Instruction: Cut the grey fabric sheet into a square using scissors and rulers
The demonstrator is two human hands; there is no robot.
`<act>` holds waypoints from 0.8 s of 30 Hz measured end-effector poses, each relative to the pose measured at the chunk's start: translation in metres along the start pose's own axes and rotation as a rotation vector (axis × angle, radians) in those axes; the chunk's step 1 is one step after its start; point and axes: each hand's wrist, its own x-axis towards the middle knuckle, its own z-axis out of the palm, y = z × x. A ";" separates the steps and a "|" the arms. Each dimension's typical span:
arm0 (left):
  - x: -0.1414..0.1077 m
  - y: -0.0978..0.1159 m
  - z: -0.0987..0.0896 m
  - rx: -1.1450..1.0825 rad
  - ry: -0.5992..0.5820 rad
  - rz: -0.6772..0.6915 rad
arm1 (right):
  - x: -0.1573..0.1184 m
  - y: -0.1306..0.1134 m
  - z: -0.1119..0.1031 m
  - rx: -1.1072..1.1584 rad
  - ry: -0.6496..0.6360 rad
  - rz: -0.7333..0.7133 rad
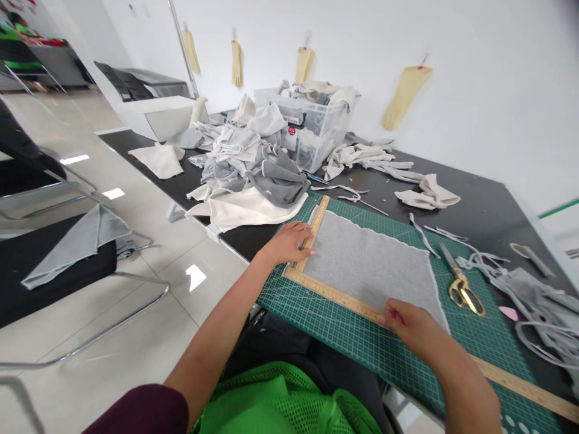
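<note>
Cloth [368, 259] on cutting mat [325, 322]

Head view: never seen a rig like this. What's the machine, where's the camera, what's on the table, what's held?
No machine here: a person works with two bare hands. The single picture comes from a camera worn on the head, looking forward and down.

On the black table lies a green cutting mat with a piece of gray fabric. Gold-handled scissors lie on the mat, right of the fabric. Farther back are a heap of cloth pieces and a clear plastic bin full of more.

The left hand rests on the short wooden ruler. The right hand is curled at the long wooden ruler; whether it pinches anything is hidden.
</note>
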 end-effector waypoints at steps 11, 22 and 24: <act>0.000 -0.003 0.000 0.058 -0.040 -0.013 | -0.004 -0.010 -0.007 -0.024 -0.019 0.010; -0.001 -0.003 -0.001 0.072 -0.062 -0.027 | -0.003 -0.008 -0.006 -0.030 -0.037 0.021; -0.001 -0.003 -0.002 0.077 -0.073 -0.035 | -0.003 -0.008 -0.006 -0.031 -0.036 0.020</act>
